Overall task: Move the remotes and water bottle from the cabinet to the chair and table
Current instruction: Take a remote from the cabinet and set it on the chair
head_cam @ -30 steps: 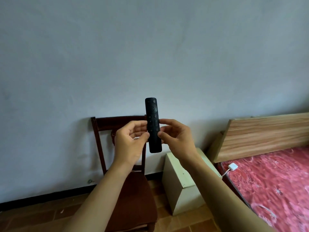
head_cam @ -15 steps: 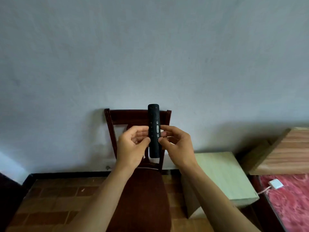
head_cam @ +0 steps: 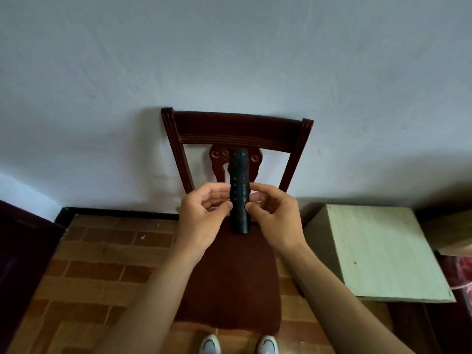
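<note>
Dark wooden chair (head_cam: 237, 129) stands against grey wall (head_cam: 229, 52) on brick floor (head_cam: 102, 264). Left hand (head_cam: 204, 218) and right hand (head_cam: 275, 218) pinch slim black remote (head_cam: 239, 192); its rear face hidden.

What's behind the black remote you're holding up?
Behind the remote, held by the left hand and right hand, is the dark wooden chair: its carved backrest and seat. The remote covers the carving's middle strip, so that part cannot be seen.
</note>
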Demonstrator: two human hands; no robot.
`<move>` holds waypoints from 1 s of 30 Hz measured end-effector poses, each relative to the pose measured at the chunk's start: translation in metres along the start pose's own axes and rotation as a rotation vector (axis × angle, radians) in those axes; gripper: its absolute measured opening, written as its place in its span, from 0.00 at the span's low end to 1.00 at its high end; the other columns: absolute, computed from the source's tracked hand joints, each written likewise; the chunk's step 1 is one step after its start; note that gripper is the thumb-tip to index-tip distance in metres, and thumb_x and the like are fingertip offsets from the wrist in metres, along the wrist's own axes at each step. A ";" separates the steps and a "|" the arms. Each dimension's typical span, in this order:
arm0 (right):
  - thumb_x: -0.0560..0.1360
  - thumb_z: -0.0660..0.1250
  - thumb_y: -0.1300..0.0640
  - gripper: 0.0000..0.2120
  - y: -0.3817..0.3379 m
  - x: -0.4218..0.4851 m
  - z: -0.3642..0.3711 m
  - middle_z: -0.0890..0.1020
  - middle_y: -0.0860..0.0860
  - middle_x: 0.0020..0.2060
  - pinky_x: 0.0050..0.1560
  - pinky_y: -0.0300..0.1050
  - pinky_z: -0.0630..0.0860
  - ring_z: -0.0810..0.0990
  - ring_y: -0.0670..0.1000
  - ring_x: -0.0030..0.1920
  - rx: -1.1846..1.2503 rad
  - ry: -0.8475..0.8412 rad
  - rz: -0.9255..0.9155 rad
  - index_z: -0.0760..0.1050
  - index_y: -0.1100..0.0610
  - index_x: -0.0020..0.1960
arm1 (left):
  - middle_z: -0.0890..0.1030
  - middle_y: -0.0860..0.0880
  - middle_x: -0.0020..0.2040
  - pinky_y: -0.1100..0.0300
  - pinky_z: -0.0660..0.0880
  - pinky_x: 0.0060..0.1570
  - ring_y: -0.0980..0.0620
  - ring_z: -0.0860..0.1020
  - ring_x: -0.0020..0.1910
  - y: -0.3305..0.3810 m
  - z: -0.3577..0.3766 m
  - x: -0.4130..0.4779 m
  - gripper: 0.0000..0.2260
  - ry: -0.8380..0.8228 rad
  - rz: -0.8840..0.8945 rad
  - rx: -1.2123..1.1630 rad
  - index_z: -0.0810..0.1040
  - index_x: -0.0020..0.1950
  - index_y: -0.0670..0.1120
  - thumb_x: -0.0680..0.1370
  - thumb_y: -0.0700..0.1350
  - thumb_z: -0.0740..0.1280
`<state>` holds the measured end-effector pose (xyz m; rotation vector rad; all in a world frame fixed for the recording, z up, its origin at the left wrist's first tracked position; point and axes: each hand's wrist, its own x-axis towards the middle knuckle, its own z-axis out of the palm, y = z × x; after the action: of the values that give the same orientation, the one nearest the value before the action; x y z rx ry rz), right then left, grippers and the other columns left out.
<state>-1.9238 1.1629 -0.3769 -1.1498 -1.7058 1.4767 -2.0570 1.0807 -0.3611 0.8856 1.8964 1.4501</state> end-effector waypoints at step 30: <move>0.74 0.72 0.69 0.19 0.369 0.052 0.169 0.87 0.48 0.43 0.50 0.53 0.85 0.87 0.49 0.46 -0.086 -0.007 0.507 0.81 0.43 0.47 | 0.85 0.53 0.48 0.51 0.83 0.53 0.56 0.83 0.50 -0.403 0.016 0.059 0.14 -0.155 -0.369 0.162 0.83 0.55 0.50 0.74 0.33 0.71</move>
<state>-2.0112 1.1345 -0.7757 -1.7167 -1.5617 1.7069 -2.1422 1.0623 -0.7593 0.6530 1.9545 0.9934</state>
